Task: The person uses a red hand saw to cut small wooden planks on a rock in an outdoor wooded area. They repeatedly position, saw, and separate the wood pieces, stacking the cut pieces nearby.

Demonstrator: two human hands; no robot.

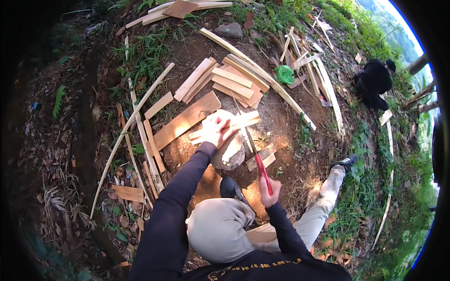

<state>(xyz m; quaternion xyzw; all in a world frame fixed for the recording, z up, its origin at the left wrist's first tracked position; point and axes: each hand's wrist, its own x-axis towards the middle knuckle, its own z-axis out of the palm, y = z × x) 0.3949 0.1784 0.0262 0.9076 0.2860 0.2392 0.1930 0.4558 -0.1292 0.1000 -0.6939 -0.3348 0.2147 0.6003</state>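
My right hand (270,193) is wrapped around the red handle of a handsaw (261,169). The saw's thin blade points away from me and lies across a short wooden board (252,118). My left hand (218,131) presses and grips that board to the left of the blade, against a pale stone (230,158) beneath it. Strong sunlight washes out the left fingers and part of the board. How deep the blade sits in the wood cannot be made out. My left knee is bent near the stone, and my right leg stretches out to the right.
Cut planks (234,79) lie stacked beyond the stone. A wide board (187,119) rests to its left, and short offcuts (262,157) to its right. Long strips (133,114), a green plastic bag (284,74) and a grey rock (228,31) lie around. Another person (375,83) crouches at far right.
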